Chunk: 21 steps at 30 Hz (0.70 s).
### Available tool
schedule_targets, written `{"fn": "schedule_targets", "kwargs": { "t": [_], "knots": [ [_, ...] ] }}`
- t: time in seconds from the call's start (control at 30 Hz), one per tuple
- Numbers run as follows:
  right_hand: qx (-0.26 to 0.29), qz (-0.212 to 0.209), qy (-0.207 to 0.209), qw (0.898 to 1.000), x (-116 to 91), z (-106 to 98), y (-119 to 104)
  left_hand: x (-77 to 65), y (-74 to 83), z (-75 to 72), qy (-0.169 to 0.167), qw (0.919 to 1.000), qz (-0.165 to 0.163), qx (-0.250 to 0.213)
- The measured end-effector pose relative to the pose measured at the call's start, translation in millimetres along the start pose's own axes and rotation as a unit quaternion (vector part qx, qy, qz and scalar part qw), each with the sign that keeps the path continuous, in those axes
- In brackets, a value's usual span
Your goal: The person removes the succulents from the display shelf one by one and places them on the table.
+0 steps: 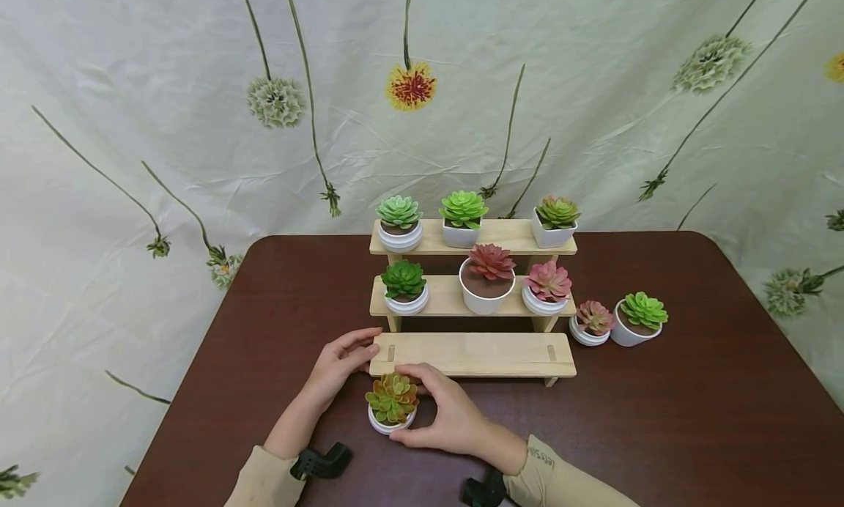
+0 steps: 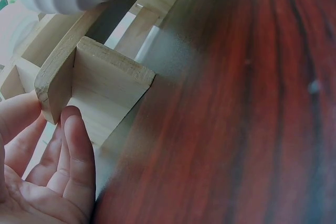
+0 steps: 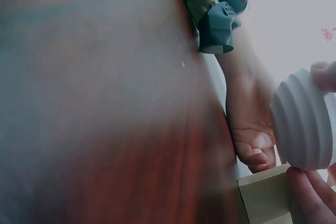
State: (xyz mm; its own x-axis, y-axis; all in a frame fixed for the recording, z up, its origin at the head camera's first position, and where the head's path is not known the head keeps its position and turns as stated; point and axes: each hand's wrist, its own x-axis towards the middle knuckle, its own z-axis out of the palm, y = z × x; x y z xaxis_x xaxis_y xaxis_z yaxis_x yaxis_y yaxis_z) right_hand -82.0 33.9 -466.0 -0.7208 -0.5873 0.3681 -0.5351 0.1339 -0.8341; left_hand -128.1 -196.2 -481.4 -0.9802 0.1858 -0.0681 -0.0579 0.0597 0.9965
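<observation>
My right hand (image 1: 448, 412) grips a white ribbed pot holding an orange-green succulent (image 1: 392, 398), just in front of the bottom step's left end. In the right wrist view the ribbed pot (image 3: 303, 121) sits between thumb and fingers, raised off the table. My left hand (image 1: 336, 368) holds the left end of the light wooden three-tier stand (image 1: 471, 354). Seen from the left wrist, thumb and fingers of the left hand (image 2: 52, 166) pinch the corner of the stand's board (image 2: 58, 72).
The top tier bears three potted succulents, among them a bright green one (image 1: 464, 210). On the middle tier stand three more, including a dark red one (image 1: 491, 264). Two others, one pinkish (image 1: 595, 319) and one green (image 1: 642, 313), stand on the brown table (image 1: 692, 404) right of the stand.
</observation>
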Motion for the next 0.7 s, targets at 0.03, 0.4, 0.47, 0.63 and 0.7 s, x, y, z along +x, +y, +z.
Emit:
{"fn": "schedule_targets", "kwargs": {
  "t": [0.03, 0.4, 0.47, 0.63, 0.7],
  "knots": [
    [-0.005, -0.001, -0.003, 1.0, 0, 1, 1, 0.2, -0.5, -0.1, 0.0, 1.0, 0.0, 0.001],
    [-0.027, -0.013, -0.007, 1.0, -3, 7, 7, 0.1, -0.7, -0.1, 0.001, 1.0, 0.003, 0.003],
    [-0.029, -0.016, -0.008, 0.999, -4, 8, 9, -0.4, 0.0, -0.1, 0.001, 1.0, 0.004, 0.003],
    [-0.019, -0.011, -0.016, 1.0, -5, 10, 11, -0.3, 0.2, 0.0, 0.0, 1.0, 0.006, 0.001],
    [-0.017, -0.01, -0.017, 1.0, -6, 11, 11, -0.3, 0.3, 0.1, 0.0, 1.0, 0.007, 0.001]
  ]
}}
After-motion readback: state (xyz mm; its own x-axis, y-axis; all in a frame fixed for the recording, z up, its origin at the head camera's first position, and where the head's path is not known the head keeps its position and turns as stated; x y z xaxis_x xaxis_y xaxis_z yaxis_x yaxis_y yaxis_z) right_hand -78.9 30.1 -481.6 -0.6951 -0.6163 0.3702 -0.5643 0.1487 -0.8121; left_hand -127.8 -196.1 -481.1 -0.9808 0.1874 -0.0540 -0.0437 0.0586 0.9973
